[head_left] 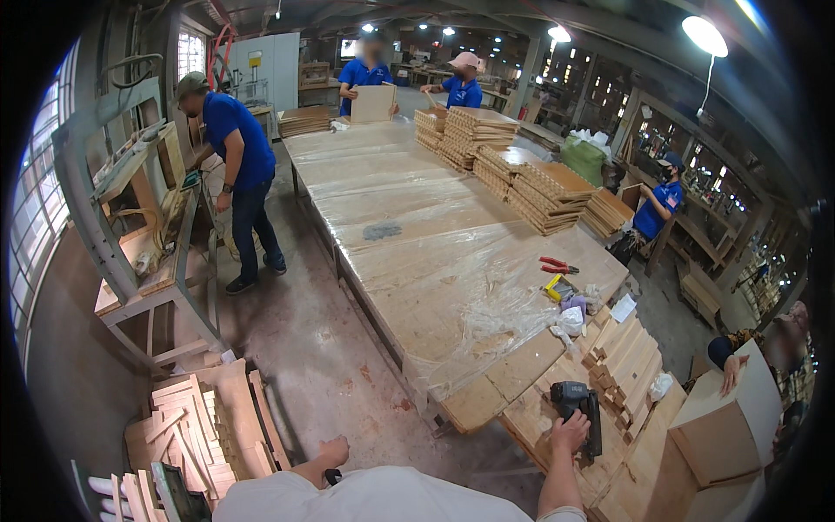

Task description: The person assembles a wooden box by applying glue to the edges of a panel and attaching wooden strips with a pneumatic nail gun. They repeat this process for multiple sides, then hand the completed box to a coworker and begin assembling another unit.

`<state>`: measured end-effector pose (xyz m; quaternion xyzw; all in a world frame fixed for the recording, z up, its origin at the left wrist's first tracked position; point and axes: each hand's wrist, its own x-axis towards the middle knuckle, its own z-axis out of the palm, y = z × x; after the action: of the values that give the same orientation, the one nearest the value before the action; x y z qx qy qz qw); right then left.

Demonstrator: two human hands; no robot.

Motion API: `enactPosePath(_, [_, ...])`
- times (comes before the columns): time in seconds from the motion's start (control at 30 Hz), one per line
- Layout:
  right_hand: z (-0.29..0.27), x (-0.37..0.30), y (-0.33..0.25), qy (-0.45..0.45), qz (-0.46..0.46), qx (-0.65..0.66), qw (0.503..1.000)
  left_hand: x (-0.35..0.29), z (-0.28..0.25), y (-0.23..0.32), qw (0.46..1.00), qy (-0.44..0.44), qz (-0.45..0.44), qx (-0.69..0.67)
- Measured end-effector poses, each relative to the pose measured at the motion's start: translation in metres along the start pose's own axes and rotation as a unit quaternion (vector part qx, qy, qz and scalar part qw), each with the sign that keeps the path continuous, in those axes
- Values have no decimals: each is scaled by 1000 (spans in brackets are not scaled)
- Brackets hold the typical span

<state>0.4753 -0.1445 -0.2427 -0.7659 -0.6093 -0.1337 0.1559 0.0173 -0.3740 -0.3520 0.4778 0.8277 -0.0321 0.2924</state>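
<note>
Nail gun (578,409), dark-bodied, sits on the near end of the long worktop (487,396), upon pale timber boards (544,418) at the lower right of the head view. The right hand (570,431) is upon its rear handle, grip closed around the tool; the fingers wrap the handle, though whether one lies on the trigger cannot be told. The left hand (333,450) is off the worktop, low and to the left above the concrete floor (304,348), grip slack and empty, fingers loosely curled, touching nothing visible.

Assessment of the step in hand: the tool appears to be set against the board surface for fastening. Good practice calls for the nose held square and flat to the timber, firm downward pressure through the handle, and the free hand kept well away from the firing line, as it now is. Loose short wood blocks (622,357) lie just beside the tool on its right and could foul its travel.

Surroundings: clear plastic sheeting (417,252) covers most of the worktop; red-handled pliers (557,265) and a yellow item (557,287) lie further up. Stacked slatted panels (539,187) stand at the far side. Another person's hand (729,374) rests on a large board (726,426) at right. Offcuts (204,426) are piled on the floor at left.
</note>
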Motion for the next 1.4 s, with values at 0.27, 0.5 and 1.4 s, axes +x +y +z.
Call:
enactPosePath(0.27, [2,1,0,-14,9,-2,1000,0,-2,1,993,-107,12,46])
enactPosePath(0.5, [3,0,4,-4,5,5,1000,-2,-7,2,996,-78,28,41])
enactPosePath(1.4, [3,-2,1,-20,13,17,1000,-15,1,-2,997,-59,-16,-44])
